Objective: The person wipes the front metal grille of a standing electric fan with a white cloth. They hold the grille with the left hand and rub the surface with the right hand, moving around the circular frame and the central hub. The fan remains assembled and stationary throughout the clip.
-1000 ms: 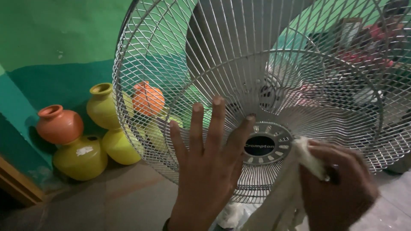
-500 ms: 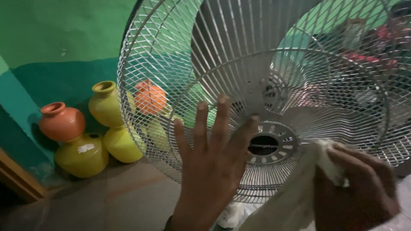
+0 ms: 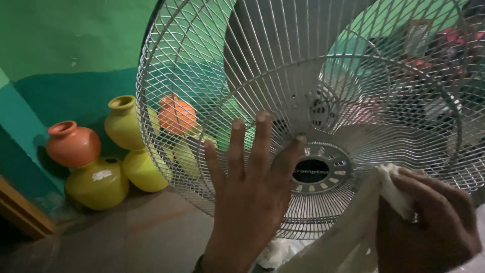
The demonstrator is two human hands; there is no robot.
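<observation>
The left hand (image 3: 247, 202) stays flat and open, bracing the fan grille (image 3: 303, 116) beside its hub (image 3: 313, 172), while the right hand (image 3: 429, 222), fist closed around a white cloth (image 3: 389, 189), has slid from the hub's edge toward 4 o'clock, suggesting wiping is moving outward.

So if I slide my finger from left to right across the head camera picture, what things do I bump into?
Orange clay pot → yellow pots → left hand flat on the fan grille → the fan's round centre cap → white cloth → right hand holding it.
</observation>
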